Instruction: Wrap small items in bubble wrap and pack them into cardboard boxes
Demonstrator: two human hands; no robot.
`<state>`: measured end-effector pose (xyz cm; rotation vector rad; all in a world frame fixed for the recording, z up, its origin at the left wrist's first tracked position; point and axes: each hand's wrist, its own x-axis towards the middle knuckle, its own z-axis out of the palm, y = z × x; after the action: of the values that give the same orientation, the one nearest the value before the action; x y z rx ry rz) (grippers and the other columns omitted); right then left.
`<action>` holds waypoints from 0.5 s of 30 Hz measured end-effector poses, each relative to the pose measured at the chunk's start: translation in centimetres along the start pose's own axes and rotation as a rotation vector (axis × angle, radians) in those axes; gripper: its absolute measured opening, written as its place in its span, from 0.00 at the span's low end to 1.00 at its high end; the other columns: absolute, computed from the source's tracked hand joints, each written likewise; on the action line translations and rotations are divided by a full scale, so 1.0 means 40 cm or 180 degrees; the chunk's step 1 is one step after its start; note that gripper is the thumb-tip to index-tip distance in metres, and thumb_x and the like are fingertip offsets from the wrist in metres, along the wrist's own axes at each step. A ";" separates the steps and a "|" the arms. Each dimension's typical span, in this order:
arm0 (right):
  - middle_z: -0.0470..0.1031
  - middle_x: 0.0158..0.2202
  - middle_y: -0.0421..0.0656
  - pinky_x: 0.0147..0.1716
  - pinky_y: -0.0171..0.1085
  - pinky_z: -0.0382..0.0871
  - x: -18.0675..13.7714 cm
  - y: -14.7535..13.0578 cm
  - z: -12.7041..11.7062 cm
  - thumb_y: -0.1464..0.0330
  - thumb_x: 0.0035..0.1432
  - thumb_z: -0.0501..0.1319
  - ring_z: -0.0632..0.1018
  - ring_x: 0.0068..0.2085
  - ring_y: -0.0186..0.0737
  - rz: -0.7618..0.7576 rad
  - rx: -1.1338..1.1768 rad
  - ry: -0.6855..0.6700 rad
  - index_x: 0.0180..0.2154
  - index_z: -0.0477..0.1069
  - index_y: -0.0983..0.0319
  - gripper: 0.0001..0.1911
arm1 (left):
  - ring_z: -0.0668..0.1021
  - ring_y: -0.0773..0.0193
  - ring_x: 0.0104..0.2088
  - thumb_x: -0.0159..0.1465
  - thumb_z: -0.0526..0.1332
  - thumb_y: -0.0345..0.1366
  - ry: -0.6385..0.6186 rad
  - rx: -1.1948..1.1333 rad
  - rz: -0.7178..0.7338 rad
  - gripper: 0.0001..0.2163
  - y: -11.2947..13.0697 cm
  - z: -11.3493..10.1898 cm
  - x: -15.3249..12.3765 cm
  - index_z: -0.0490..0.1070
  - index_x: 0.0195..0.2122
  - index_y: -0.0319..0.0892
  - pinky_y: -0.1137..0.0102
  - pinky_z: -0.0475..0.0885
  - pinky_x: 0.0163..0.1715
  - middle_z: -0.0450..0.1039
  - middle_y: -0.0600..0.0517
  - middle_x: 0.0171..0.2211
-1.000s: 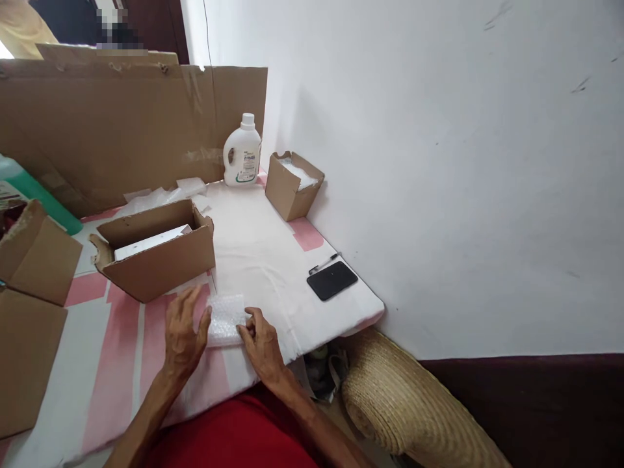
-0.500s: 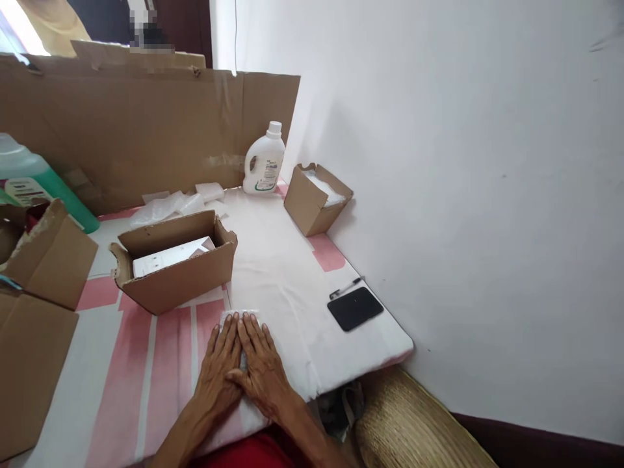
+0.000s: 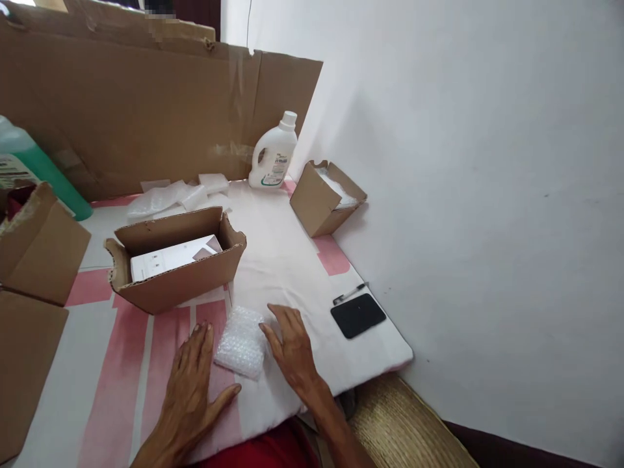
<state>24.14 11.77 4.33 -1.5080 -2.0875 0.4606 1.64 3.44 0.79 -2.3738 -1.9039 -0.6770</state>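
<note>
A flat, folded piece of clear bubble wrap (image 3: 240,344) lies on the cloth-covered table between my hands. To its left, my left hand (image 3: 192,370) rests with fingers stretched forward and thumb held out, holding nothing. On the other side my right hand (image 3: 290,344) hovers close to the wrap's right edge, its fingers apart and empty; whether a fingertip touches the wrap I cannot tell. Beyond them stands an open cardboard box (image 3: 188,286) with a white printed box (image 3: 170,257) inside.
A smaller cardboard box (image 3: 312,201) with white contents stands by the wall, near a white jug (image 3: 275,153). A black phone-like slab (image 3: 358,316) and a pen (image 3: 349,294) lie at the right. Loose bubble wrap (image 3: 166,198), a green bottle (image 3: 53,169) and cardboard (image 3: 29,370) occupy the back and left.
My hands were pressed flat together on top of the bubble wrap. They have parted, left hand to the left and right hand to the right, uncovering it. The view has shifted slightly.
</note>
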 end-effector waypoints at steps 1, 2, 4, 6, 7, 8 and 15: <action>0.75 0.52 0.51 0.52 0.49 0.68 0.024 -0.006 -0.017 0.64 0.69 0.59 0.73 0.53 0.51 0.0027 -0.0047 -0.0194 0.57 0.69 0.62 0.17 | 0.72 0.45 0.60 0.65 0.59 0.53 0.0002 -0.0061 -0.0091 0.36 0.007 -0.008 -0.005 0.54 0.68 0.35 0.54 0.67 0.56 0.68 0.35 0.62; 0.74 0.52 0.51 0.52 0.49 0.67 0.046 -0.013 -0.030 0.65 0.67 0.62 0.72 0.53 0.52 0.0033 -0.0132 -0.0468 0.56 0.69 0.61 0.18 | 0.77 0.47 0.55 0.66 0.58 0.51 -0.0014 -0.0128 -0.0207 0.31 0.018 -0.012 -0.007 0.60 0.64 0.37 0.57 0.70 0.52 0.74 0.37 0.56; 0.74 0.50 0.50 0.50 0.49 0.66 0.079 -0.027 -0.044 0.68 0.63 0.65 0.71 0.52 0.53 0.0063 -0.0311 -0.1083 0.52 0.72 0.61 0.15 | 0.81 0.53 0.44 0.68 0.57 0.50 -0.0206 -0.0257 -0.0543 0.21 0.046 -0.013 0.000 0.68 0.54 0.40 0.61 0.73 0.44 0.79 0.42 0.46; 0.74 0.48 0.49 0.47 0.46 0.64 0.096 -0.032 -0.046 0.71 0.61 0.65 0.72 0.50 0.51 0.0139 -0.0364 -0.1496 0.47 0.72 0.62 0.12 | 0.81 0.54 0.39 0.69 0.56 0.49 -0.0618 -0.0373 -0.0952 0.16 0.072 -0.010 0.023 0.70 0.47 0.42 0.62 0.73 0.39 0.79 0.45 0.40; 0.74 0.46 0.47 0.45 0.43 0.63 0.098 -0.029 -0.044 0.71 0.60 0.65 0.72 0.48 0.48 0.0200 -0.0304 -0.1591 0.45 0.71 0.63 0.11 | 0.81 0.53 0.39 0.68 0.56 0.48 -0.0819 -0.0471 -0.1127 0.14 0.080 -0.010 0.037 0.69 0.46 0.42 0.62 0.73 0.38 0.78 0.46 0.40; 0.74 0.43 0.45 0.42 0.40 0.62 0.095 -0.023 -0.042 0.71 0.59 0.65 0.72 0.44 0.46 0.0290 -0.0183 -0.1643 0.43 0.71 0.63 0.10 | 0.80 0.53 0.39 0.68 0.57 0.46 -0.0975 -0.0604 -0.1264 0.13 0.084 -0.010 0.051 0.69 0.45 0.43 0.62 0.72 0.38 0.78 0.47 0.39; 0.61 0.28 0.34 0.32 0.33 0.53 0.040 0.011 -0.081 0.67 0.51 0.68 0.63 0.33 0.34 0.0602 0.1431 -0.2027 0.24 0.60 0.61 0.16 | 0.77 0.60 0.38 0.58 0.63 0.36 -0.1066 -0.2397 -0.1388 0.05 0.053 -0.049 0.068 0.67 0.32 0.45 0.67 0.72 0.41 0.73 0.51 0.36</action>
<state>25.99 13.32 7.04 -1.3956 -2.0659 1.5359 3.43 4.87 4.02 -2.5838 -2.7472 -1.2905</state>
